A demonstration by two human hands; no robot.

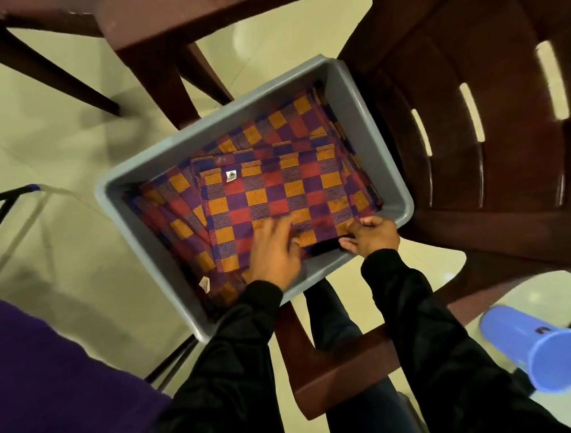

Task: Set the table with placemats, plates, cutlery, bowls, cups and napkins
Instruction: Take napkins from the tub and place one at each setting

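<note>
head view: folded orange, red and purple checked cloth placemats point(270, 187) lie stacked in a grey rectangular plastic tub point(364, 93). left hand point(274, 249) rests flat on the top placemat, fingers spread. right hand point(370, 234) pinches its near edge, fingertips hidden underneath.

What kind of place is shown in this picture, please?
Probably an indoor dining area in a home or canteen. A grey tub of checked placemats stands among dark brown plastic chairs on a pale tiled floor, and both hands are at the top placemat.
</note>
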